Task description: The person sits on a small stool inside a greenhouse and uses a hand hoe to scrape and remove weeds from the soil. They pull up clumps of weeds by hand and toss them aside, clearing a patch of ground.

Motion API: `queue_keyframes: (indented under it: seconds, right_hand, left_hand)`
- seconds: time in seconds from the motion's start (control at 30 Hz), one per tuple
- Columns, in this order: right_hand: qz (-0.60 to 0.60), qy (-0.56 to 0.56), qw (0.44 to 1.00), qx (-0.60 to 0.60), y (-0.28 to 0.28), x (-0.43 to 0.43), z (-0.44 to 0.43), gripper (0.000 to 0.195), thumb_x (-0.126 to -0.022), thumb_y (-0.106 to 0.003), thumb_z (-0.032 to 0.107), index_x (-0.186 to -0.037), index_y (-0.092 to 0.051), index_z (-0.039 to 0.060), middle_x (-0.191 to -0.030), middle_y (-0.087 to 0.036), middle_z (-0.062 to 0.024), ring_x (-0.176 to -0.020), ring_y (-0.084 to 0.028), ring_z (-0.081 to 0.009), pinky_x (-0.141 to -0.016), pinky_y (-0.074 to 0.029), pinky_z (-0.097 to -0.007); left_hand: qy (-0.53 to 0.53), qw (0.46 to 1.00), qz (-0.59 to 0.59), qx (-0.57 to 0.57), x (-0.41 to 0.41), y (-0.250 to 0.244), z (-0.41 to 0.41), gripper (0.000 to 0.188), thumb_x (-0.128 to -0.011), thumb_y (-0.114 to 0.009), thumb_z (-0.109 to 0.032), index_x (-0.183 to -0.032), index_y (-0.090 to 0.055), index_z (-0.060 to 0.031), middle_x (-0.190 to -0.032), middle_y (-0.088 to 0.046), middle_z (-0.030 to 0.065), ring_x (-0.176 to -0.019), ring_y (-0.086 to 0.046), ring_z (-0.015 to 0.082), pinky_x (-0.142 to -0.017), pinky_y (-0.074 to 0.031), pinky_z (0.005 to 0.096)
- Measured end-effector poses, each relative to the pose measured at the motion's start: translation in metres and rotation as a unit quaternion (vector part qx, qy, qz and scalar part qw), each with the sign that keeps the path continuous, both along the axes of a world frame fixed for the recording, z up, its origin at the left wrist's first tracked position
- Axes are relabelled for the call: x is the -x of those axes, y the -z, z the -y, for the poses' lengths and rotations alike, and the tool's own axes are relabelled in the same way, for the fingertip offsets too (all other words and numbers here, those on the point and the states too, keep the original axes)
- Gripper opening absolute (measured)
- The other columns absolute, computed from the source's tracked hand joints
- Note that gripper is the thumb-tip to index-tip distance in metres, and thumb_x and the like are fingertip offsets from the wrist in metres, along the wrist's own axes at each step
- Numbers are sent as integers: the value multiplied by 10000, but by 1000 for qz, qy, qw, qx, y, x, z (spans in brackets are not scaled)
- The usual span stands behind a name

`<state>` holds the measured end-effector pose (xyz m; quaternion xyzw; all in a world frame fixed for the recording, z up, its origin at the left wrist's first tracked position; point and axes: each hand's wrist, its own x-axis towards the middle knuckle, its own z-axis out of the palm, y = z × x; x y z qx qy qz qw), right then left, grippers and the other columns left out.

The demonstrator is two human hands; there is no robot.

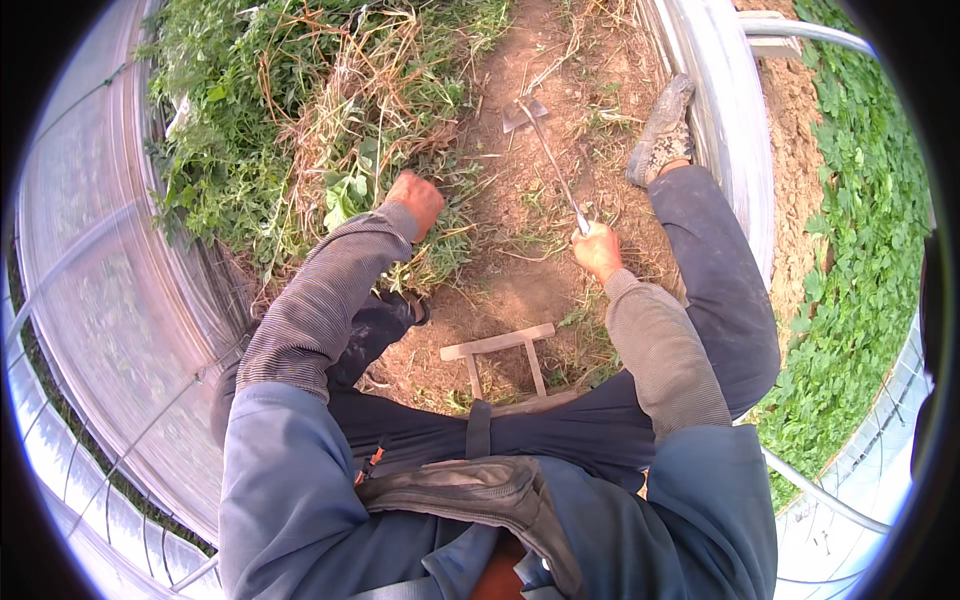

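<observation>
My right hand (598,251) is closed around the near end of a small hand hoe (553,161), whose thin metal shaft runs away from me. The hoe's flat blade (525,113) rests on or just over the bare soil. My left hand (418,204) is curled at the right edge of a heap of green weeds and dry stalks (360,127). Its fingers are turned down and mostly hidden, so whether it grips any stems cannot be told. Broad green leaves (346,199) lie just left of it.
A low wooden stool frame (497,342) stands between my legs. My right shoe (664,135) is beside rolled plastic film (739,135). Plastic sheeting (112,247) and metal tubes line the left. Leafy green plants (870,247) grow beyond the film at right.
</observation>
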<state>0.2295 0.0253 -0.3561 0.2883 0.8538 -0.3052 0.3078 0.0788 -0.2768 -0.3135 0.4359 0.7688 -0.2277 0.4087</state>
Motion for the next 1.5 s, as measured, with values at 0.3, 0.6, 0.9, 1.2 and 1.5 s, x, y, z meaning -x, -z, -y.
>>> queue_keyframes:
  seconds: [0.3,0.6,0.9,1.2,1.5]
  right_hand:
    - [51,-75,996,-9,-4,-53,-11,164,-837,-621,191,-898,-687,53,-830,-661,-220,-819,-664,-362,-733,-510,-435]
    - [18,59,996,71,25,5,101,244,-827,-632,191,-951,-659,-18,-905,-671,-259,-903,-669,-396,-802,-530,-443]
    - [-55,71,994,64,4,-1,118,216,-844,-621,208,-953,-653,24,-932,-671,-228,-938,-642,-408,-788,-509,-455]
    - [72,-39,995,50,13,-106,110,172,-818,-622,132,-944,-661,21,-898,-657,-269,-905,-646,-429,-781,-515,-451]
    - [-16,-63,997,27,-26,-36,23,136,-795,-591,119,-877,-654,30,-797,-650,-212,-778,-651,-379,-685,-504,-421]
  left_hand:
    - [-7,991,-117,66,31,-26,146,110,-640,-749,-122,-747,-728,-138,-786,-693,46,-850,-672,209,-735,-506,351]
    - [-149,980,-114,70,54,-51,132,270,-664,-669,-186,-898,-722,-64,-929,-706,115,-911,-686,254,-797,-546,380]
    - [-164,973,-160,-41,68,-73,194,541,-617,-655,-223,-1154,-661,-153,-775,-657,128,-786,-672,294,-700,-544,403]
    - [-215,950,-185,-128,54,-48,238,617,-557,-741,-314,-1126,-627,-103,-922,-654,170,-827,-648,351,-719,-525,442]
    - [-211,941,-189,-186,45,-41,229,377,-563,-702,-211,-909,-652,-69,-774,-628,158,-771,-642,347,-692,-515,439]
